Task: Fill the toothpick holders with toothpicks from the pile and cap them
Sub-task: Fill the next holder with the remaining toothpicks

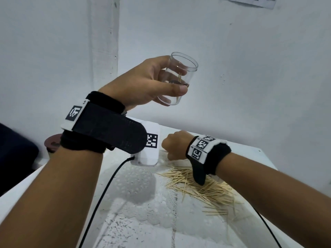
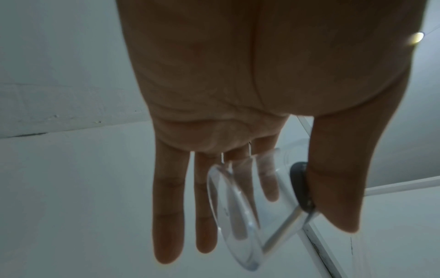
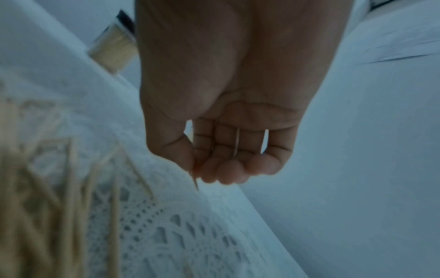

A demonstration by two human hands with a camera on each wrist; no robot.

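The left hand (image 1: 143, 83) was raised well above the tabletop (image 1: 250, 154), its fingers (image 2: 169, 206) and thumb curled round a clear plastic toothpick holder (image 1: 180, 79) that tilted with its open mouth up and to the right, away from the palm. A couple of toothpicks (image 1: 179, 77) stood inside the holder, and a small dark disc was pressed against its wall under the thumb (what the disc was could not be told). In the left wrist view the holder showed side-on between the thumb and the forefingers, while the two outer fingers lay straight beside it without touching it. Lower down, the right hand (image 1: 174, 146) hung over the far edge of the toothpick pile (image 1: 202, 190), its fingers (image 3: 228, 169) bent inward and its thumb pinching a single toothpick (image 3: 194, 178) whose pointed tip stuck out below the fingertips. The pile lay spread loosely on a white lace cloth (image 1: 136, 178) covering the tabletop, near the right forearm. A second holder (image 3: 112, 54), packed with toothpicks and capped with a dark lid, stood near the tabletop's edge in the right wrist view; in the head view only a brown lid (image 1: 52, 142) peeped out behind the left wrist. Both wrists wore black straps with white marker tags, and black cables trailed across the cloth.
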